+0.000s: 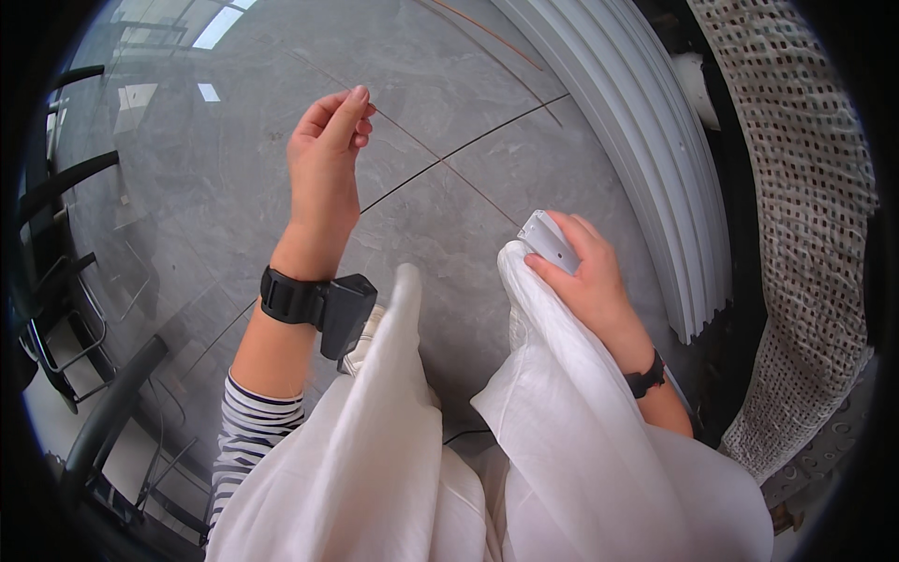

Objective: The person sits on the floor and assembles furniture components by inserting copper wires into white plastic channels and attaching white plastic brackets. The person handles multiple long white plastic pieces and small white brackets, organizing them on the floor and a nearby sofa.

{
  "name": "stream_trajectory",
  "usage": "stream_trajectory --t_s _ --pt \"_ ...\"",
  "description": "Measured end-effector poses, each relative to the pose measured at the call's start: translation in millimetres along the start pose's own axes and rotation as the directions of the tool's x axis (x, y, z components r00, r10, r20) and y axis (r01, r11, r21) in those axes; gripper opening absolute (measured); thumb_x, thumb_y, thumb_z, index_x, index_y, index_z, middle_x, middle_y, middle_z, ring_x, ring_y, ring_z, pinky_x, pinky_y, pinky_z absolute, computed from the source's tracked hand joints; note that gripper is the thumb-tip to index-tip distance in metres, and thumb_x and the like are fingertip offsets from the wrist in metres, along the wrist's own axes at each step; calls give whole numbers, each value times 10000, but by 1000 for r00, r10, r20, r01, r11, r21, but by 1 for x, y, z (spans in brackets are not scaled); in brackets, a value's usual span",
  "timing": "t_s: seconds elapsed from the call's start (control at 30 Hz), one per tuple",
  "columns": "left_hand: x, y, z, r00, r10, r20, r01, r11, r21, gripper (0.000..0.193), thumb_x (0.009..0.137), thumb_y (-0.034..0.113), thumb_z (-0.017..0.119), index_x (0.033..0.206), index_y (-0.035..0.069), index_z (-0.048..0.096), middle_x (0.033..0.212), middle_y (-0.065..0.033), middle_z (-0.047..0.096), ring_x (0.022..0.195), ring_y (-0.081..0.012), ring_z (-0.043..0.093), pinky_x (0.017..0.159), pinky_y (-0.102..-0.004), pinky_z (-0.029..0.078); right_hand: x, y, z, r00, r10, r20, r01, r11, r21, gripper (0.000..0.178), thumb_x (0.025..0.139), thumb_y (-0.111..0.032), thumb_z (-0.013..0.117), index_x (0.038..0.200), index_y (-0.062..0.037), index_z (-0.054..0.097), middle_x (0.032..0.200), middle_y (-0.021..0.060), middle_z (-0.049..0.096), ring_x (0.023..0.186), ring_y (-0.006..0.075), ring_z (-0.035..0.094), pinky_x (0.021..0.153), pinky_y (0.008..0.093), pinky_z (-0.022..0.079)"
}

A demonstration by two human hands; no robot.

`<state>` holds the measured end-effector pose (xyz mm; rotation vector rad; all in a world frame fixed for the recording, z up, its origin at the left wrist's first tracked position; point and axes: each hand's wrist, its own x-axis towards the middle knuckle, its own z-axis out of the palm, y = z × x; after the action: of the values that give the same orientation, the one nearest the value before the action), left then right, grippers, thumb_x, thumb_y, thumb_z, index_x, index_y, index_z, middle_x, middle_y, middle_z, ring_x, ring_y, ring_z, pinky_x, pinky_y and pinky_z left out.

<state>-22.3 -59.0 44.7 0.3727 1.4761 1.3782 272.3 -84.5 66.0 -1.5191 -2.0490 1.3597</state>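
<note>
My left hand is raised over the floor, thumb and fingers pinched together on a thin brownish wire or cord. From those fingertips it slants down to the right and meets the end of a short silver-grey profile piece. That piece has a small hole and a slotted end. My right hand grips it, thumb on the near side and fingers over the far side, just above my right knee. A faint stretch of the thin line also shows beyond my left hand. How it joins the piece is too small to make out.
A bundle of long grey ribbed profiles curves along the right, beside a holed woven cloth. A thin orange strip lies on the tiled floor at the far side. Black-armed chairs line the left.
</note>
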Motion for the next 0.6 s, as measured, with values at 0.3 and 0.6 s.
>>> stream_trajectory --t_s 0.3,0.6 --pt "-26 -25 21 997 -58 48 59 998 -14 182 951 223 711 977 52 654 883 -6 634 788 -85 534 770 -239 435 0 4 -4 999 28 -31 -28 1000 -10 440 815 -165 779 1198 -11 626 1083 159 657 970 337 650 838 376 519" --pt "-94 -71 54 959 -199 200 206 978 -14 166 942 214 725 924 92 614 887 24 637 846 -77 564 769 -244 431 0 0 0 1000 -1 -12 1 1000 -3 442 802 -161 784 1188 -12 629 1051 154 659 938 341 656 803 381 524"
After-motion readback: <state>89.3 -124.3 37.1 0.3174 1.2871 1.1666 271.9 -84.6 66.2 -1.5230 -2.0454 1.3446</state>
